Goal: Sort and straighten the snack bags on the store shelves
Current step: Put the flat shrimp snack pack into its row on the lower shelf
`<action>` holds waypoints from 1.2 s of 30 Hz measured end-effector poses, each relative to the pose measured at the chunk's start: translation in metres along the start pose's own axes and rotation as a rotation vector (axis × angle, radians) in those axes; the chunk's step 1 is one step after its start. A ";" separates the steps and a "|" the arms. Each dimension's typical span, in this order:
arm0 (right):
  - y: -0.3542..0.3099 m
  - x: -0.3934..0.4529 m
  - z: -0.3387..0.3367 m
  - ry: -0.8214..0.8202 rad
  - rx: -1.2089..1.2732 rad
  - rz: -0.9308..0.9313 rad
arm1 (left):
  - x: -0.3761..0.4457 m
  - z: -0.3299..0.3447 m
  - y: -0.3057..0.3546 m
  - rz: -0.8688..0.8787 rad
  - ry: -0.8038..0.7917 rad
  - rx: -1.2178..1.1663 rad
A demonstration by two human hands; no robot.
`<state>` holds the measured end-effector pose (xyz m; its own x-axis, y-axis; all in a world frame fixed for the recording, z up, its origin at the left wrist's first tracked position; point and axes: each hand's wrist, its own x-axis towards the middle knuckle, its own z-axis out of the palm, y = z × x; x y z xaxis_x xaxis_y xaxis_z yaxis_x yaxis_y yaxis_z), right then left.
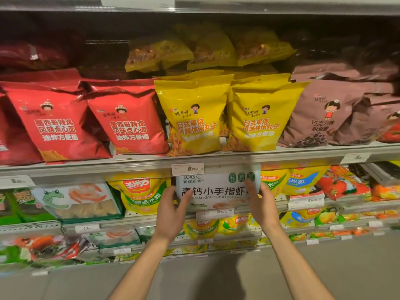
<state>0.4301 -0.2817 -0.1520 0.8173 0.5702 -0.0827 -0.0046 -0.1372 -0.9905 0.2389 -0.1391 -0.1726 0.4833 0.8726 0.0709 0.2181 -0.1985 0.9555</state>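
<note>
"LOXS 爱优新生" and "高钙小手指虾" are printed on the white snack bag (213, 191). "日式串烧风味休闲丸子" is read on the yellow bags (192, 118), "墨西哥辣鸡风味点心面 油炸方便面" on the red bags (127, 124), "巧克力味甜甜圈" on the brown bag (318, 118). "6.5" is shown on a shelf price tag (187, 169).

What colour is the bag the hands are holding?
Mostly white bag with dark lettering, between left hand and right hand; head view.

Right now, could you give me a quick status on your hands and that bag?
Left hand and right hand grip white shrimp-snack bag by its sides. Bag upright, before yellow corn bags. Nothing in the way.
</note>
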 end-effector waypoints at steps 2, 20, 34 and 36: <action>0.001 -0.003 -0.003 -0.007 -0.014 -0.002 | -0.004 -0.001 -0.006 -0.007 0.010 -0.003; 0.005 -0.025 -0.009 0.010 -0.026 0.040 | -0.009 -0.022 0.014 -0.059 -0.055 0.073; -0.026 -0.050 -0.003 0.067 -0.130 -0.124 | -0.028 -0.057 0.018 0.095 -0.133 0.037; -0.030 -0.052 0.002 0.038 -0.129 -0.130 | -0.028 -0.064 0.013 0.133 -0.153 0.107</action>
<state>0.3863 -0.3057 -0.1181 0.8275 0.5590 0.0514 0.1741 -0.1685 -0.9702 0.1740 -0.1377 -0.1439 0.6353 0.7590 0.1423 0.2287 -0.3609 0.9041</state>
